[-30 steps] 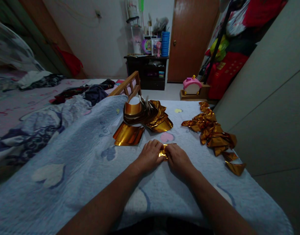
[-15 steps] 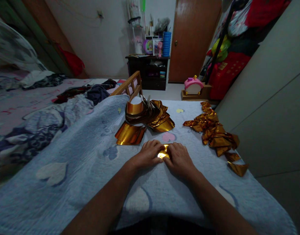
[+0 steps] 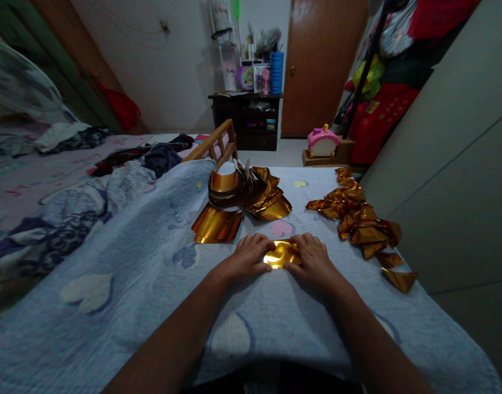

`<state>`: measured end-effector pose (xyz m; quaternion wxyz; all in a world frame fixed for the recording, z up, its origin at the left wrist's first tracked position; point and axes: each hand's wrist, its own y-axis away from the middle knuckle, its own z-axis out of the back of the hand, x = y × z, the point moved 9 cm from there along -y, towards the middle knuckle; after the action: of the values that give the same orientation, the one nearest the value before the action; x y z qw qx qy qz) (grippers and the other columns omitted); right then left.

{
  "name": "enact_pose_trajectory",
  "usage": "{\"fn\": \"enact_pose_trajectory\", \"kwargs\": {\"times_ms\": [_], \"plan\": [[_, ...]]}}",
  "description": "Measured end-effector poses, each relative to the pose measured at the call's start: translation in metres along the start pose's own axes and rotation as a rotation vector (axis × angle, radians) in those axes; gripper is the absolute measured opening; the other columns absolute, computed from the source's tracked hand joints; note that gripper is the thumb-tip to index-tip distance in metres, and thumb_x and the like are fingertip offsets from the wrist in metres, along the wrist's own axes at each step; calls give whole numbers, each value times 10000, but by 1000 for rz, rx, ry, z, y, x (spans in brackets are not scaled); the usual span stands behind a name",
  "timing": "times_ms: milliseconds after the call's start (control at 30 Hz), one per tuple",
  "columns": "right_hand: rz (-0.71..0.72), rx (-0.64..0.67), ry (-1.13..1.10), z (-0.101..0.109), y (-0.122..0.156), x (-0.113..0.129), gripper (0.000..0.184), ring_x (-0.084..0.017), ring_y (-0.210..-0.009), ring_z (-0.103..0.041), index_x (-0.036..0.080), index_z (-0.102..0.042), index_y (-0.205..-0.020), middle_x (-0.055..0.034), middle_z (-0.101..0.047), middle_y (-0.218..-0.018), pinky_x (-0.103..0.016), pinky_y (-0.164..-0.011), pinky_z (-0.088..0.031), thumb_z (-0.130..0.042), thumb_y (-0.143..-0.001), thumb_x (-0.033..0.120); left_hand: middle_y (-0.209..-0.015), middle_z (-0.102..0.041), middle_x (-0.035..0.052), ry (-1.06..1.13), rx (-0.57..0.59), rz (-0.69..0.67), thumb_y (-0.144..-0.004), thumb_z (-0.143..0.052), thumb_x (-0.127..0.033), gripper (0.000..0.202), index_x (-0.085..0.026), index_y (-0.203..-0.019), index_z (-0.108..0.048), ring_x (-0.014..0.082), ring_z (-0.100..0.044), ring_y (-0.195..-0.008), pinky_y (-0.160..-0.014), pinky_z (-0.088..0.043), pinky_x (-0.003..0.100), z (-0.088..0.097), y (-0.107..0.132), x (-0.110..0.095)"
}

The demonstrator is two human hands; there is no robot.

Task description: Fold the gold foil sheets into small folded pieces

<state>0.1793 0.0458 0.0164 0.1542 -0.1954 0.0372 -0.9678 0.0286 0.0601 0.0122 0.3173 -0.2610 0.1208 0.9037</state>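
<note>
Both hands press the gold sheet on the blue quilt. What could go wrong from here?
The left hand and right hand press the small shiny gold foil sheet on a soft blue quilt, so creases may come out uneven. The folded gold foil pieces lie near the quilt's right edge and could slide off.

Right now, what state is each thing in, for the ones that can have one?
gold foil piece: lying on the blanket, partly flattened, gripped at both ends.
left hand: fingers bent on the foil's left end.
right hand: fingers bent on its right end.
flat gold sheets: stacked, untouched.
curled gold sheets: heaped, curved.
folded gold pieces: piled loose at the right.
door: shut.
</note>
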Motion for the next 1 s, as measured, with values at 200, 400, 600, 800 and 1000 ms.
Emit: {"fn": "enact_pose_trajectory", "kwargs": {"times_ms": [200, 400, 600, 800, 1000], "plan": [[-56, -1, -4, 3, 2, -33, 531, -289, -1010, -522, 242, -584, -1262, -96, -564, -1107, -377, -816, -383, -736, -768, 365, -1314, -544, 44, -10, 3, 7, -838, -687, -288, 421, -288, -1242, -565, 256, -483, -1237, -1049, -389, 388, 0, -1, 1], [-83, 14, -72, 7, 4, -48, 499, -293, -1050, -533, 232, -564, -1238, -106, -574, -1158, -399, -862, -406, -693, -759, 291, -1302, -552, 35, -13, 5, 16, -823, -695, -271, 431, -291, -1235, -569, 254, -491, -1228, -1040, -401, 386, 1, -1, 0], [-83, -36, -156, 17, 4, -43, 395, -269, -1011, -524, 217, -536, -1112, -96, -571, -1104, -390, -874, -426, -576, -720, 184, -1338, -522, 64, 8, 32, 21, -817, -719, -314, 483, -259, -1266, -550, 276, -458, -1273, -1076, -365, 424, 0, 0, 0], [112, -44, -234, 21, 1, 8, 162, -248, -996, -492, 209, -549, -894, -71, -551, -1018, -375, -891, -404, -589, -746, 156, -1316, -529, 66, 6, 9, 14, -737, -814, -428, 606, -265, -1262, -557, 298, -466, -1239, -1056, -364, 433, 0, 0, 0], [162, 128, -192, -8, 0, 18, 196, -249, -1029, -479, 208, -640, -996, -70, -588, -1111, -376, -893, -371, -711, -814, 224, -1280, -547, 61, 18, -6, 19, -743, -810, -417, 580, -265, -1252, -578, 292, -476, -1197, -1032, -372, 427, -1, -2, 1]]}}
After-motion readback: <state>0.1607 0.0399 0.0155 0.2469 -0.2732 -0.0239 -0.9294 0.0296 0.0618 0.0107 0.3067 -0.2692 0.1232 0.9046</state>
